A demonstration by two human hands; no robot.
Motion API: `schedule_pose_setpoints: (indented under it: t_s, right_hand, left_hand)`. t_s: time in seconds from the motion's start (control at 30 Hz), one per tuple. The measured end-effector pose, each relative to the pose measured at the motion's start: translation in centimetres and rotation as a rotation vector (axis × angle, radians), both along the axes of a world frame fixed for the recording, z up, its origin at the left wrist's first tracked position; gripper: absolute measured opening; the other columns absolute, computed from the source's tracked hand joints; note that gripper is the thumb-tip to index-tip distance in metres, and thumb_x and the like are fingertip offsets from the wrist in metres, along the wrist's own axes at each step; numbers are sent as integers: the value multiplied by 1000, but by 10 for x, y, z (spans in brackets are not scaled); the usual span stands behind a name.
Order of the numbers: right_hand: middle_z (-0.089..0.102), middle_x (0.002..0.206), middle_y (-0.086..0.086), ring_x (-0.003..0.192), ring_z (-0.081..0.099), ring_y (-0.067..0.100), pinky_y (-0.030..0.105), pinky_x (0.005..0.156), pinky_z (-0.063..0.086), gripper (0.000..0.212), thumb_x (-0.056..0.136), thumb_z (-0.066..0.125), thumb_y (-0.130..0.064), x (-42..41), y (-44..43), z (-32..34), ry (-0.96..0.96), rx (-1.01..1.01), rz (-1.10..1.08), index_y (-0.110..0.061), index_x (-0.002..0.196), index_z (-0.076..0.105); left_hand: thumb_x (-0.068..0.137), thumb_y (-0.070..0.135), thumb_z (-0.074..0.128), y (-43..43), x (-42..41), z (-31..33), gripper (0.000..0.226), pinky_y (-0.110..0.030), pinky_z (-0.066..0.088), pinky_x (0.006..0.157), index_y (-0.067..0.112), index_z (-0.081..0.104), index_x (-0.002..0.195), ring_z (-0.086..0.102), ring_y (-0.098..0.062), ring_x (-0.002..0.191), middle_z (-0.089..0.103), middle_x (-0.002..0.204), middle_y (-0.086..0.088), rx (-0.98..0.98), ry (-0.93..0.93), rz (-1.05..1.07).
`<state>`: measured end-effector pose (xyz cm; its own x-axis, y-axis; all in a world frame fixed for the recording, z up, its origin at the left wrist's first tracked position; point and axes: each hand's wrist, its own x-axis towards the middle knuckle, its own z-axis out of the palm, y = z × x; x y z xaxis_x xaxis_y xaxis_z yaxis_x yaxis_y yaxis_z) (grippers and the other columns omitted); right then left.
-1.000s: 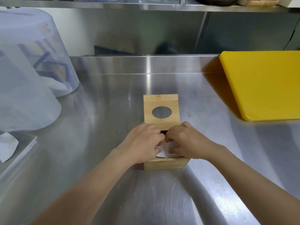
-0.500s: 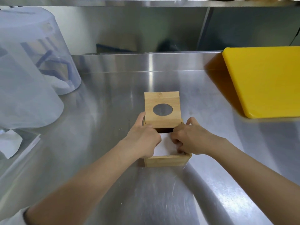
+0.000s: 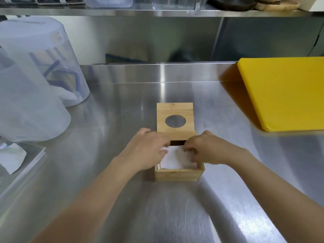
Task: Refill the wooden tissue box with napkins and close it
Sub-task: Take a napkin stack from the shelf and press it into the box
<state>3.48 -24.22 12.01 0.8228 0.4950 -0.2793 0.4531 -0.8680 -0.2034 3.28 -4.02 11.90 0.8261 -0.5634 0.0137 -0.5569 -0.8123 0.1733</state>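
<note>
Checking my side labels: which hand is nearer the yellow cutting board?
Right. The right hand is at the wooden box, on the side toward the yellow cutting board; the left hand sits beyond it.

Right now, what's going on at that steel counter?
A person is refilling a wooden tissue box on the steel counter. Its sliding lid, the one with the oval hole, is pulled back toward the wall, leaving the near part of the box open. White napkins already sit inside. The left hand and right hand are both at the opening, fingertips on the napkins. The lid is not yet closed. A yellow cutting board lies to the right.
</note>
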Motion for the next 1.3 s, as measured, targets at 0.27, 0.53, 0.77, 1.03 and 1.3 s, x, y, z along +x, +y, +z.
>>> schedule_pose_setpoints:
  t_s: [0.27,0.53,0.77,1.03,1.3]
  right_hand:
    - [63,91,1,84,59,11,20,65,48,18,78,71,-17,17,-36,-14,145,964,-737,-21,94,64]
    - [74,97,-9,93,67,12,28,63,54,28,83,64,-14,18,-29,-36,535,1247,-750,-33,105,65]
    - [64,108,-1,95,64,19,29,59,55,26,83,59,0,23,-24,-35,520,1259,-781,-23,94,66]
    - [60,110,4,91,65,30,38,63,58,30,78,56,13,19,-20,-30,450,1294,-742,-16,83,61]
    - [62,106,10,97,58,29,47,76,50,24,78,50,8,10,-14,-29,488,1359,-877,-6,91,63]
  left_hand:
    - [85,27,62,12,4,-27,20,-24,42,76,22,57,104,56,-11,95,61,103,7,-793,288,553]
    - [86,25,60,1,12,-28,21,-62,29,103,36,62,104,48,-23,119,62,118,0,-1203,900,764]
    - [88,13,56,-2,15,-28,21,-54,43,94,32,63,93,55,-24,110,66,106,-3,-1234,875,748]
    - [85,1,54,-5,13,-29,29,-58,40,98,28,62,87,54,-29,110,61,111,-5,-1255,768,721]
    - [82,5,50,-6,9,-29,22,-53,44,88,19,67,85,55,-30,105,65,97,-7,-1380,746,798]
